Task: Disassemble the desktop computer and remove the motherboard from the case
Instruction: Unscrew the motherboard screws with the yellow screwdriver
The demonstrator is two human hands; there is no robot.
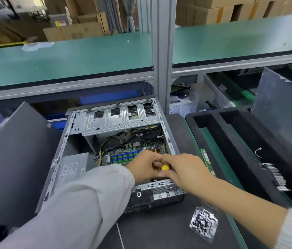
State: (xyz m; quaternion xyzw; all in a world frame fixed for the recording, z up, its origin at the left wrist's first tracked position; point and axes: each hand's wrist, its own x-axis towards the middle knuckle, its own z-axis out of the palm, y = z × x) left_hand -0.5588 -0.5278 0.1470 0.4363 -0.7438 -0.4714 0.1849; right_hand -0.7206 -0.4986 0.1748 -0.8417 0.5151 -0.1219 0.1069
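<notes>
Your side panel is already off and the case (116,150) lies open on the bench, so access is done. The motherboard (123,155) is still seated in the case floor, directly beneath and just beyond your grip. Judging by this, you are at the screw-removal stage; cables, the drive cage and the board lift remain.

Both your hands meet over the near edge of the board. Your left hand (145,164) has its fingers curled around the yellow-handled screwdriver (165,167), and your right hand (186,168) closes over the same handle from the other side. The tip is hidden beneath your hands.

Contents, largest first:
- Case: drive cage (120,119) beyond your grip; power supply (73,168) to the left of it; yellow and black wiring (104,148) between them.
- Black foam tray (231,141), right of your grip: bare compartments.
- Clear plastic dish (203,224), nearer you and to the right: dark screws.
- A RAM module (206,159) lies just right of your right hand.
</notes>
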